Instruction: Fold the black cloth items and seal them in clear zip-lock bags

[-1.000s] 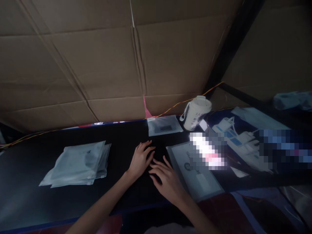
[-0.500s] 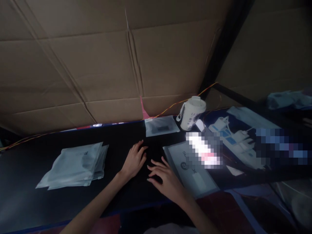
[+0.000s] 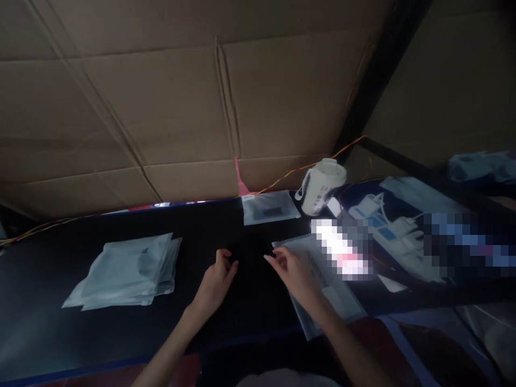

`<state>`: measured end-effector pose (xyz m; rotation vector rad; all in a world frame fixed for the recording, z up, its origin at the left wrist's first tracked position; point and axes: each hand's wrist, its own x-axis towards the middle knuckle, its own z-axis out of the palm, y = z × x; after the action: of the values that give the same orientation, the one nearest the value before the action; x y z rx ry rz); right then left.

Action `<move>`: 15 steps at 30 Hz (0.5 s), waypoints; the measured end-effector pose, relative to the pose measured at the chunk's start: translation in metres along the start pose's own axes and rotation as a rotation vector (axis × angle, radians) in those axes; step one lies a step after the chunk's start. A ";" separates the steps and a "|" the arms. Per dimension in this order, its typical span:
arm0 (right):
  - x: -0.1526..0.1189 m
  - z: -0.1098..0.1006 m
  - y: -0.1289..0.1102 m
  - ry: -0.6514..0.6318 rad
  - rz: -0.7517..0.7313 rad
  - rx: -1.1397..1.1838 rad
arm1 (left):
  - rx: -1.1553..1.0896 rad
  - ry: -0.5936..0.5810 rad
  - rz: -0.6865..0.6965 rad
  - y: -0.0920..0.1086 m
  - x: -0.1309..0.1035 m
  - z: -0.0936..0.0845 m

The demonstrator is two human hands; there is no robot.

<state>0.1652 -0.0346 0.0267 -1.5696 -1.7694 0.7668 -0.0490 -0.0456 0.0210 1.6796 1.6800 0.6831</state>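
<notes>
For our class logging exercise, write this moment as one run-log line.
left hand: loosely curled, no object visible | right hand: over large bag, contact unclear | bag stack: left of hands | small bag: beside cup

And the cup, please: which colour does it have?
The cup is whitish with dark lettering; best seen in head view.

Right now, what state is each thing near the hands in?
Left hand: fingers curled, nothing visibly held
Right hand: fingers bent, nothing visibly held
Near bag: flat, partly behind right hand
Bag stack: flat, edges uneven
Far bag: flat, dark item inside
Cup: standing, lid on
Bright item: pixelated, state unclear
</notes>
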 end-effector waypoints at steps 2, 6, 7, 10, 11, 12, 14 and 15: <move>0.008 0.001 0.000 -0.072 0.033 -0.096 | -0.001 -0.004 -0.004 0.001 -0.003 0.000; 0.019 0.003 -0.010 -0.212 0.102 -0.105 | 0.025 0.034 0.034 0.003 -0.009 0.001; 0.021 0.004 -0.012 -0.251 0.121 -0.078 | 0.021 0.043 0.042 0.003 -0.010 0.002; 0.024 0.009 -0.016 -0.333 0.131 0.097 | -0.010 0.057 0.045 0.003 -0.014 0.004; 0.025 0.012 -0.016 -0.339 0.111 0.170 | -0.022 0.059 0.043 0.003 -0.015 0.005; 0.025 0.015 -0.015 -0.337 0.082 0.239 | -0.029 0.062 0.041 0.003 -0.016 0.006; 0.026 0.023 -0.013 -0.330 0.029 0.344 | -0.032 0.064 0.034 0.004 -0.018 0.007; 0.026 0.027 -0.013 -0.330 0.031 0.368 | -0.033 0.065 0.028 0.005 -0.018 0.007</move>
<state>0.1343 -0.0105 0.0221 -1.2790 -1.7029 1.3457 -0.0416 -0.0644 0.0218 1.6775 1.6835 0.7818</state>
